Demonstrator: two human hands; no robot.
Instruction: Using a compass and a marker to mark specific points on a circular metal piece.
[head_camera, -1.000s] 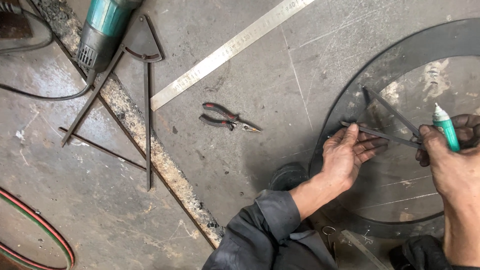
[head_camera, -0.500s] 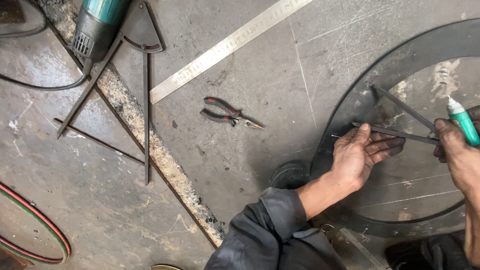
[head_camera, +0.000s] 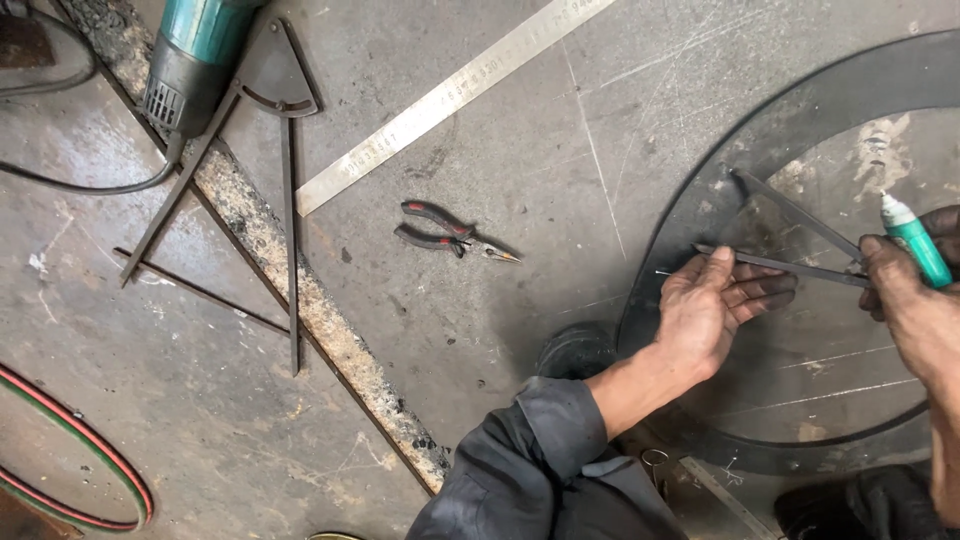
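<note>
Your left hand (head_camera: 712, 315) fingers half-curled, pinching one divider (head_camera: 790, 240) leg tip on the metal ring (head_camera: 680, 215), your right hand (head_camera: 905, 300) fingers closed round its hinge and a green marker (head_camera: 915, 240).

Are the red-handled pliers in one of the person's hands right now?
No, the pliers lie alone on the floor, left of the left hand.

You are looking down at a grey, scratched metal floor (head_camera: 480, 330) with a rough, rusty weld seam (head_camera: 300, 290) running diagonally, lit evenly by daylight.
</note>
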